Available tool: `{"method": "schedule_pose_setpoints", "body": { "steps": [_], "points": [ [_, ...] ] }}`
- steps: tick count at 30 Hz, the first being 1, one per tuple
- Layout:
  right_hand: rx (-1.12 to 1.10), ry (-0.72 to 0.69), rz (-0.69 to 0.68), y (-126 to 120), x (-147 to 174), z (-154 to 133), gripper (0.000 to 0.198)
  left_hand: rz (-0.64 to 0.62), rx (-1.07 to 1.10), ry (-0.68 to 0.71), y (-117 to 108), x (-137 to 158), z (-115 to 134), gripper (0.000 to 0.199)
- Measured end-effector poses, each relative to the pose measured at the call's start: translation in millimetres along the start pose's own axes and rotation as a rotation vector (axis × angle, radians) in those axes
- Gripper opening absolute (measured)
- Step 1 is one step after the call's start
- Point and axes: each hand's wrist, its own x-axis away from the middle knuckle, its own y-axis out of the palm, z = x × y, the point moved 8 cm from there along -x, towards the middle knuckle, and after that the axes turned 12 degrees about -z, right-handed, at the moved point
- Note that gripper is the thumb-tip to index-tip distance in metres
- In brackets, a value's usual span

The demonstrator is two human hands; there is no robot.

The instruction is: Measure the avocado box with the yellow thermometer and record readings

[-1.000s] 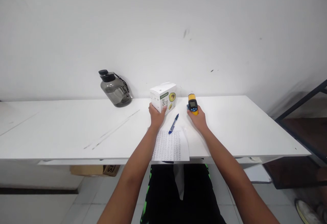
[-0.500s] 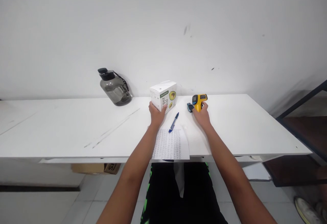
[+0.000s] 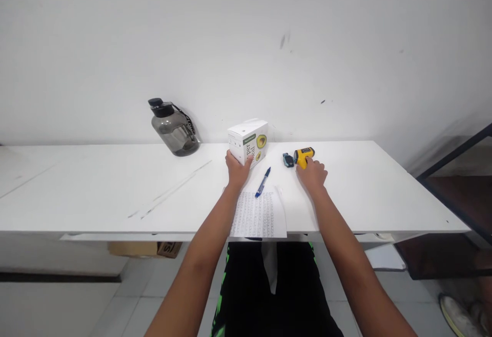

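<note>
Well to the left of the left grip, a dark see-through bottle (image 3: 175,133) with a black cap stands at the back of the white counter (image 3: 96,188). Lower on that side, a brown carton (image 3: 132,249) shows beneath the counter's edge. The left grip (image 3: 238,173) is closed around the lower left of a white box (image 3: 248,142) with avocado pictures, thumb on its front; the box stands on the counter. Nearer the person than this grip lies a printed sheet (image 3: 261,216), a blue pen (image 3: 263,182) reaching onto its top edge. Between the two grips, closer to the right, sits a watch (image 3: 288,160). Just beside it, a yellow thermometer (image 3: 303,156) lies at the right grip (image 3: 312,174), which touches its handle; I cannot tell whether those fingers clasp it.
</note>
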Motion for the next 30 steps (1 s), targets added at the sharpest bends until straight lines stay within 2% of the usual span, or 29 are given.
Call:
{"method": "schedule_pose_setpoints", "body": {
  "steps": [3, 6, 9, 10, 12, 15, 19, 26, 30],
  "points": [
    [0.024, -0.11, 0.107, -8, 9, -14, 0.051, 0.007, 0.001, 0.009, 0, 0, 0, 0.082],
    [0.025, -0.457, 0.125, -2, 30, -53, 0.044, 0.004, 0.004, 0.008, 1, 0, -1, 0.081],
    [0.06, -0.878, -0.03, 26, 64, -95, 0.047, 0.003, 0.014, 0.012, 2, 0, -1, 0.08],
    [0.098, -0.981, -0.093, 37, 74, -104, 0.05, 0.003, 0.018, 0.015, 2, 0, -1, 0.08],
    [0.186, -1.086, -0.2, 57, 87, -113, 0.056, 0.001, 0.022, 0.02, 2, 0, 0, 0.082],
    [0.281, -1.085, -0.267, 69, 89, -112, 0.048, -0.007, 0.026, 0.02, 3, 0, 0, 0.081],
    [0.364, -1.034, -0.21, 61, 88, -109, 0.037, -0.013, 0.037, 0.004, 3, 0, 0, 0.081],
    [0.433, -0.959, -0.205, 58, 87, -103, 0.038, -0.018, 0.056, 0.001, 4, 0, 0, 0.083],
    [0.418, -0.986, -0.195, 61, 87, -102, 0.04, -0.01, 0.057, -0.006, 4, -1, -3, 0.083]
  ]
}}
